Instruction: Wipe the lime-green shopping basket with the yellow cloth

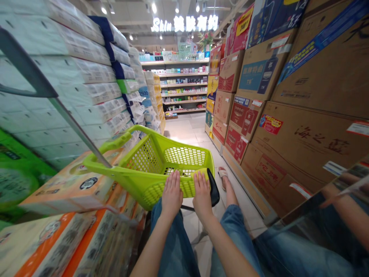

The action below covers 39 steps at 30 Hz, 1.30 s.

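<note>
Grip of left hand [172,194] lies released, flat against near wall of lime-green perforated plastic basket [144,157]; right hand [201,192] drapes over its rim, clench cannot be told.

**Basket** [178,140]: lime-green plastic, rectangular, with walls and bottom of open mesh and a solid rim. I see it tipped, its mouth turned up and toward me. The near end is raised off the floor [198,134] and the far end points down the aisle. A green handle [115,143] lies folded along the left rim. A grey bar [77,130] slants from that rim up toward the left edge of my view. A black wheel [213,188] shows at the near right corner. The left rim overhangs the packs [57,192] stacked along the floor's left edge. Inside I see only mesh.
</note>
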{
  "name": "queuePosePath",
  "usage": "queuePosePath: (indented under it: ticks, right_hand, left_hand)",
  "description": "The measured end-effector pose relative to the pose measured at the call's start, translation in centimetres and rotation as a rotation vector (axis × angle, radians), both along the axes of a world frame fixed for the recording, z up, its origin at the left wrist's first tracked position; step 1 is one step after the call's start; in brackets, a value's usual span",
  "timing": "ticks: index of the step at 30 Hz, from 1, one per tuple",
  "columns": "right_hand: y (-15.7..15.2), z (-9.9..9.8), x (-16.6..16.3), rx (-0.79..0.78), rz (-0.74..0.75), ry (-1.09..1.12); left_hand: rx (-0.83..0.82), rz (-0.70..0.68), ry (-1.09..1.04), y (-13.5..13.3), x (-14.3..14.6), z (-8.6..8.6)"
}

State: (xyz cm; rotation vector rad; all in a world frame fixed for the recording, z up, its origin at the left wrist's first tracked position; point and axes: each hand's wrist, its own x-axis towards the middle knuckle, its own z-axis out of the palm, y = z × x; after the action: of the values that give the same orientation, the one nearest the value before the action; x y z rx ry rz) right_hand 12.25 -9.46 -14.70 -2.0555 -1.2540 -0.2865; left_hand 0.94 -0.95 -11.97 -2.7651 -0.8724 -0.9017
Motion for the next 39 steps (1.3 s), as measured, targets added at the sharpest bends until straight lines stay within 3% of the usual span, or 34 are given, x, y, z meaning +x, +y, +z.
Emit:
queuePosePath:
  ticks: [4, 7, 11, 15, 19, 25, 31, 35, 39]
  right_hand:
    - [2.6, 2.0, -2.5, -0.086, 0.099, 0.007]
    - [2.4, 2.3, -2.6, -0.072, 0.159, -0.017]
    - [-0.6, 1.2, 0.0, -0.033, 0.193, -0.054]
    - [-3.7, -0.7, 4.0, 0.005, 0.092, 0.025]
    - [-4.8, -1.7, 6.1, 0.038, 0.093, 0.093]
    - [-1.9, -0.2, 1.7, -0.018, -0.053, 0.064]
    - [2.1, 2.4, -3.4, -0.104, 0.086, -0.023]
    - [1.2, 2.2, -2.7, -0.084, 0.175, -0.053]
    - [-1.7, 0.6, 0.2, -0.04, 0.191, -0.089]
  left_hand:
    - [0.016, 0.021, 0.004, 0.2, 0.0, -0.2]
    - [0.019, 0.038, 0.01, 0.1, 0.1, -0.2]
    - [-0.003, 0.04, 0.017, -0.2, 0.1, 0.1]
    - [-0.009, 0.033, 0.024, -0.4, 0.1, 0.3]
    - [-0.018, 0.028, 0.018, -0.3, 0.1, 0.2]
    - [-0.002, 0.028, 0.018, -0.4, 0.1, 0.1]
    - [0.023, 0.092, 0.073, -0.2, 0.2, -0.2]
    - [0.014, 0.095, 0.056, -0.4, 0.3, -0.2]
    - [-0.013, 0.078, 0.042, -0.7, 0.3, 0.1]
